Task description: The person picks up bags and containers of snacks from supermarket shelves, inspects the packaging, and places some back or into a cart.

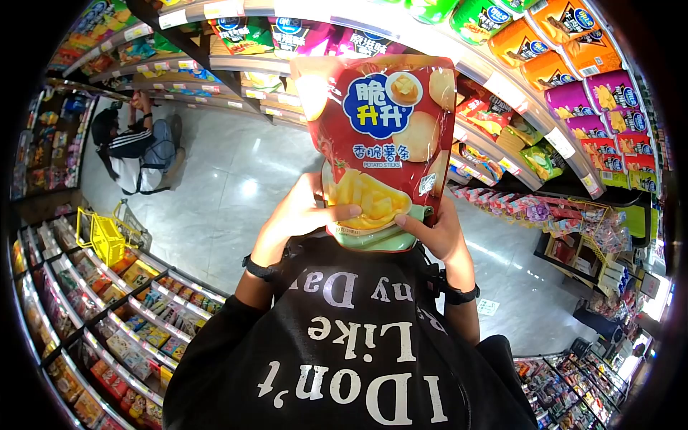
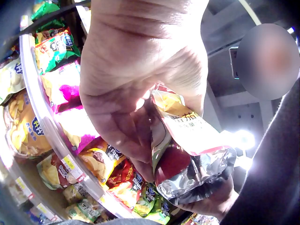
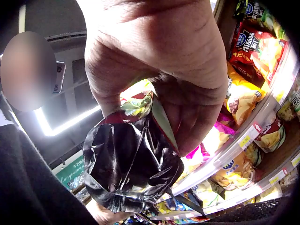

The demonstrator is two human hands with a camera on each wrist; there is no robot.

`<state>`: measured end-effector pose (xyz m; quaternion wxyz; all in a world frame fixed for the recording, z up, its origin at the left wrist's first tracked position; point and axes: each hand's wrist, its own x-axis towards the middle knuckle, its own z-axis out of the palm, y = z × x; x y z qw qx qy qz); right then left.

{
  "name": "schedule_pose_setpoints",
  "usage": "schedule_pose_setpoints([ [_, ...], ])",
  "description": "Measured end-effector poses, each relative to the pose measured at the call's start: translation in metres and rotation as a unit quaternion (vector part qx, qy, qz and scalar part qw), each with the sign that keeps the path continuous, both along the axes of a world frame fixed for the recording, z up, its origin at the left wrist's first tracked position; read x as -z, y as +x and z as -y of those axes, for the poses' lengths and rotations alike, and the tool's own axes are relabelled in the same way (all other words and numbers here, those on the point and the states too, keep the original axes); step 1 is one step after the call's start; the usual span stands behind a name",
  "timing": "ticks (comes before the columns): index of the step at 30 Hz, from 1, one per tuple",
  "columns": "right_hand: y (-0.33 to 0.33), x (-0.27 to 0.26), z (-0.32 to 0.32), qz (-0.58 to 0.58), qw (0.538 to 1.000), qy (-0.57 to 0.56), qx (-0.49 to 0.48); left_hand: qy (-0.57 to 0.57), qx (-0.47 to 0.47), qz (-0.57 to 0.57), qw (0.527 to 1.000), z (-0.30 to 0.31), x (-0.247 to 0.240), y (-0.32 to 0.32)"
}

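Note:
A red pouch of potato sticks (image 1: pixel 430 161) stands upright before the chest, its printed front facing the head camera. My left hand (image 1: pixel 295 213) grips its lower left side, thumb lying across the front. On the lower right side my right hand (image 1: pixel 444 233) holds it the same way, fingers behind. The left wrist view has the palm (image 2: pixel 140 56) above the pouch's edge and its silvery dark folded end (image 2: pixel 197 173). In the right wrist view, the right palm (image 3: pixel 159 42) arches over the pouch's black, creased end (image 3: pixel 126 164).
Curved shelves of snack bags (image 1: pixel 609 100) rise ahead and to the right. Lower racks of packets (image 1: pixel 100 308) line the left, beside a yellow shopping basket (image 1: pixel 107 238). Another person (image 1: pixel 147 147) is low down in the aisle at left, on the grey floor (image 1: pixel 229 179).

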<state>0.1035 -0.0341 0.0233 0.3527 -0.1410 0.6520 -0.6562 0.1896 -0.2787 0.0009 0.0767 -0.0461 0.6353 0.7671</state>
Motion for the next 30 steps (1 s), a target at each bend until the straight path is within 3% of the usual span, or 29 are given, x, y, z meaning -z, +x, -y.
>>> schedule_pose_setpoints([
  [24,-0.005,0.005,0.007,0.013,0.999,0.012,0.029,0.001,-0.02,0.067,0.998,0.0,0.008,-0.009],
  [30,-0.007,0.003,0.008,0.047,0.998,0.019,0.036,0.017,-0.027,0.026,0.999,-0.003,0.007,-0.011],
])
